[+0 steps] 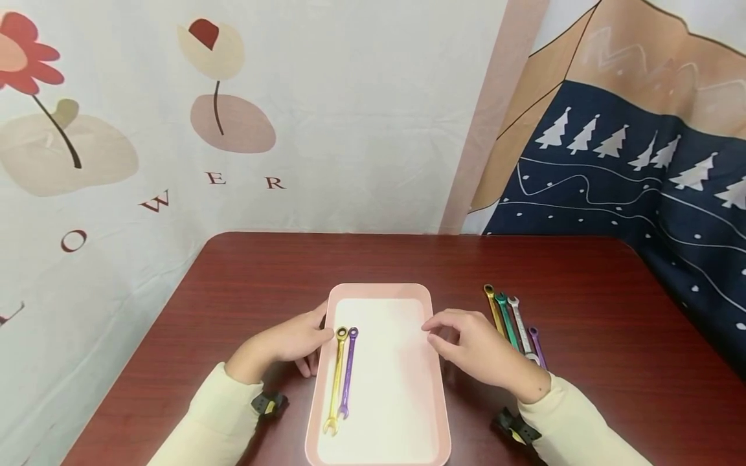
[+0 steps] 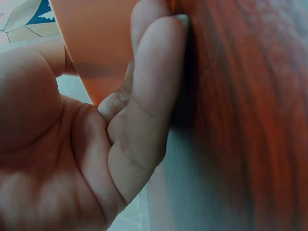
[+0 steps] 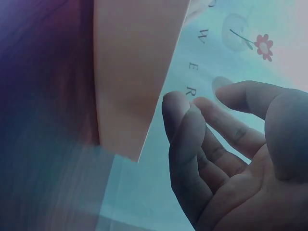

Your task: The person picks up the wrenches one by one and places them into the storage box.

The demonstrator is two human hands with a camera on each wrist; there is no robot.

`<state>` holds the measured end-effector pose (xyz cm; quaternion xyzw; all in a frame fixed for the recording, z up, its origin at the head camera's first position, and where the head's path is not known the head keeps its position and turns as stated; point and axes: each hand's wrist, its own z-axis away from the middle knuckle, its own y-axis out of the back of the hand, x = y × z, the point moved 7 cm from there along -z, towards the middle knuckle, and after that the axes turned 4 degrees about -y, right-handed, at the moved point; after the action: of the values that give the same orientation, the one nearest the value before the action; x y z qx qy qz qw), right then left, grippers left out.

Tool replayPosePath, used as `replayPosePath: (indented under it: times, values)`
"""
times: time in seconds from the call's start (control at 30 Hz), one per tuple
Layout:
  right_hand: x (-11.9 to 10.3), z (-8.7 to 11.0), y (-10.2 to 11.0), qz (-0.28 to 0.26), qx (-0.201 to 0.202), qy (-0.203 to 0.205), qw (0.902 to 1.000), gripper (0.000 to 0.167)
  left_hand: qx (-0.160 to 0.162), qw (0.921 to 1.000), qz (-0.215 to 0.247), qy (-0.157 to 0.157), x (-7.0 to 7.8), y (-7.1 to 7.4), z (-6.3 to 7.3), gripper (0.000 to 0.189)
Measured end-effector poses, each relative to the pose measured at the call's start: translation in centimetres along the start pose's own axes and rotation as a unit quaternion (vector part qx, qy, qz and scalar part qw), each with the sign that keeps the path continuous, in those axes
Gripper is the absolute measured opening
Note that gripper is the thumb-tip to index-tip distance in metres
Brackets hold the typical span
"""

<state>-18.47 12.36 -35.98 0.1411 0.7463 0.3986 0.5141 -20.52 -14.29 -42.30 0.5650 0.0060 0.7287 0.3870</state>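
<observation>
A pink tray point(image 1: 387, 291) with a white bottom stands on the table in the head view. Inside it, toward the left, a gold wrench point(image 1: 335, 382) and a purple wrench point(image 1: 348, 372) lie side by side, ring ends away from me. My left hand point(image 1: 294, 336) holds the tray's left side, its thumb at the rim and its fingers along the outer wall. Over the right rim hovers my right hand point(image 1: 474, 346), fingers loosely bent and holding nothing. The right wrist view shows that hand point(image 3: 231, 154) apart from the tray wall point(image 3: 134, 72).
Right of the tray, partly behind my right hand, lie a gold wrench point(image 1: 492, 307), a green wrench point(image 1: 507, 323), a silver wrench point(image 1: 520, 327) and a smaller purple wrench point(image 1: 537, 346). The dark red table point(image 1: 262, 272) ends at a printed cloth backdrop point(image 1: 361, 129).
</observation>
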Motion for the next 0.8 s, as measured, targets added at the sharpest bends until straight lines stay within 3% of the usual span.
replayPosePath:
  times: [0.2,0.53,0.8]
  values:
    - [1.0,0.2,0.9,0.034,0.019,-0.021,0.9990,0.013,-0.001,1.0000,0.002,0.000,-0.1,-0.1,-0.1,0.073]
    - [2.6,0.4,1.6,0.060,0.010,-0.061,0.9963,0.012,0.002,1.0000,-0.004,-0.004,-0.1,-0.1,0.0,0.066]
    - [3.9,0.7,2.8,0.073,0.034,-0.069,0.9944,0.010,0.001,1.0000,-0.001,-0.005,-0.1,-0.2,-0.1,0.071]
